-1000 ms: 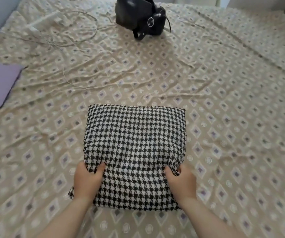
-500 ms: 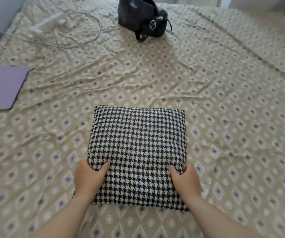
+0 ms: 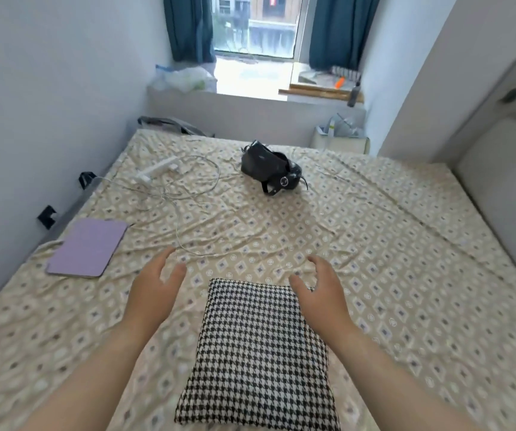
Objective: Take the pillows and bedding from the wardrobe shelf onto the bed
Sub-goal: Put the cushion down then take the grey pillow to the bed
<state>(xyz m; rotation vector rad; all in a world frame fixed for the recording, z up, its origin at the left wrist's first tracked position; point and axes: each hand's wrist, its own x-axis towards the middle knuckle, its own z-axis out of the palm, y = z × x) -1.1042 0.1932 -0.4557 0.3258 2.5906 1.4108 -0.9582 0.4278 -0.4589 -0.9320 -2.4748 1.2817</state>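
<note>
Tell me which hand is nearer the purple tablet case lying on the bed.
Left. The left hand hangs open just right of the purple tablet case. The right hand, also open, is farther right, over the houndstooth pillow's far corner.

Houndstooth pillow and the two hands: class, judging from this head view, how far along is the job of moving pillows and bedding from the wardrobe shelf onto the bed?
Done: one houndstooth pillow lies flat on the bed. In hand: nothing; the left hand and right hand hover open, empty. Left: no other pillow or bedding shows on the bed, and the wardrobe is out of view, so what remains cannot be counted.
</note>
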